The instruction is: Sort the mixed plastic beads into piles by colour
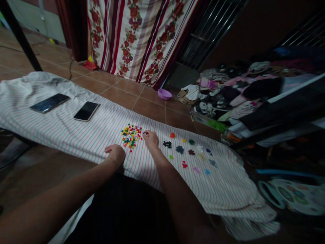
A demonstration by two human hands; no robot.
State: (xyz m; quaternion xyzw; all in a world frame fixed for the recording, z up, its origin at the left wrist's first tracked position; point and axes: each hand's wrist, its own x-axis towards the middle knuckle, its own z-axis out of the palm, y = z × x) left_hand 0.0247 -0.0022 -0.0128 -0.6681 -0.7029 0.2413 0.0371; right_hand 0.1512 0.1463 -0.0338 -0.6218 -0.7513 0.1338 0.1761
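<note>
Between thumb and fingertips, my right hand (151, 139) pinches a small dark blue piece (145, 133), just right of a mixed heap of small coloured pieces (130, 135). My left hand (115, 154) rests at the near edge of the striped cloth (101, 135), left of and nearer than the heap, with its fingers loosely extended and nothing seen in them. Right of my right forearm lie separate one-colour groups, among them black pieces (167, 144), dark grey pieces (180, 149), orange pieces (172, 135), red pieces (184, 164) and dark blue pieces (209, 151).
Two dark-screened devices, a tablet (50, 102) and a phone (86, 111), lie on the cloth at left. Beyond it, a purple basin (165, 94) stands on the tiled floor before a floral curtain (132, 40). Clothes (236, 88) are heaped at right.
</note>
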